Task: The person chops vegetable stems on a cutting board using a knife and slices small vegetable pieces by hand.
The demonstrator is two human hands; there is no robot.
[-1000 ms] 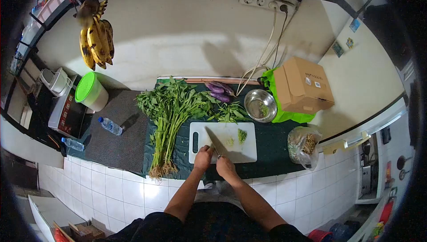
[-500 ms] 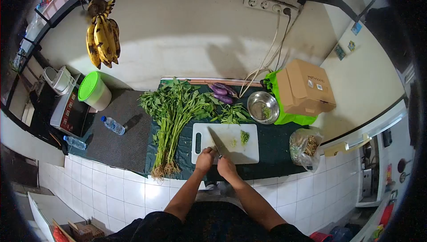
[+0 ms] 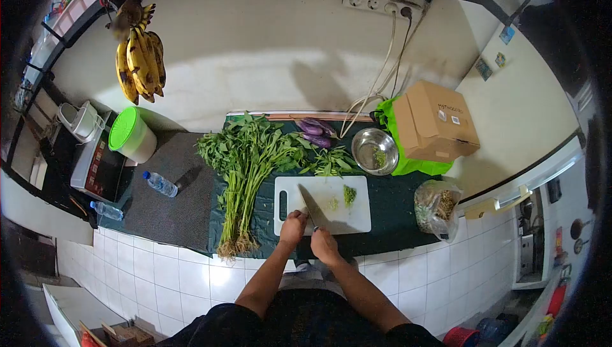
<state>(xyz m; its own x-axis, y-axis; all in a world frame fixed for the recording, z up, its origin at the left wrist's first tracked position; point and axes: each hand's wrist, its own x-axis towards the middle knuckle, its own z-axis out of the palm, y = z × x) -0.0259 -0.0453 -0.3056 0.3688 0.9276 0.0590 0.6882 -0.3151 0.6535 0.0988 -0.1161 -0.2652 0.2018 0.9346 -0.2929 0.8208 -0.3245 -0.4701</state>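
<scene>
The right hand (image 3: pixel 324 245) is closed around the handle of the knife (image 3: pixel 307 205). The blade points up and to the left, over the white cutting board (image 3: pixel 350 219). The left hand (image 3: pixel 292 227) is curled at the near edge of the board, just beside the blade. Its fingers are bent, but I cannot tell if they pinch some small thing.

On the board, to the right of the knife, there are 2 little piles. The green pile (image 3: pixel 349 195) is bigger, and the pale pile (image 3: pixel 333 203) is small and close to the blade.

To the left of the board lies a big bunch of leafy greens (image 3: pixel 248 175), with its roots toward the person. Behind the board are some loose leaves (image 3: pixel 331 161), and behind them are purple eggplants (image 3: pixel 312 129). The shiny metal bowl (image 3: pixel 364 150) sits behind the board on the right, with green bits in it. A brown box (image 3: pixel 437 120) is beside the bowl, against a bright green bag (image 3: pixel 408 167). A clear plastic bag (image 3: pixel 436 210) sits near the right end of the table (image 3: pixel 398 219). Far left are 2 bottles (image 3: pixel 160 184) and a tub with a green lid (image 3: pixel 137 136). Yellow bananas (image 3: pixel 141 66) hang above.
</scene>
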